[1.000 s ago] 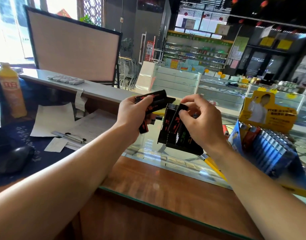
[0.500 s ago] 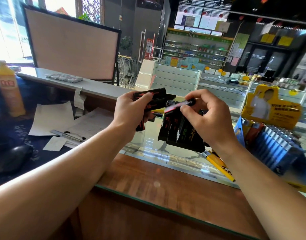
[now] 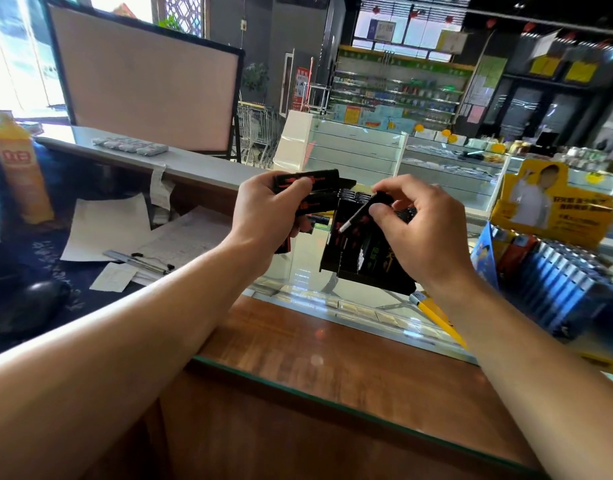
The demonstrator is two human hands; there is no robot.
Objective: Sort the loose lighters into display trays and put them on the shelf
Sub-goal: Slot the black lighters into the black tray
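While left hand [image 3: 263, 216] grips lighters [image 3: 307, 188], right hand [image 3: 423, 233] pinches one

Both hands raised, left [image 3: 263, 209] gripping, right [image 3: 423, 233] pinching

An orange bottle [image 3: 19, 168] stands left, near loose papers [image 3: 107, 226], a pen [image 3: 138, 261] and a pinkish board [image 3: 145, 74].

No legible text anywhere. Red characters on yellow bottle [image 3: 19, 168], print on yellow display card [image 3: 554, 206] far right of bottle, both too blurred to read.
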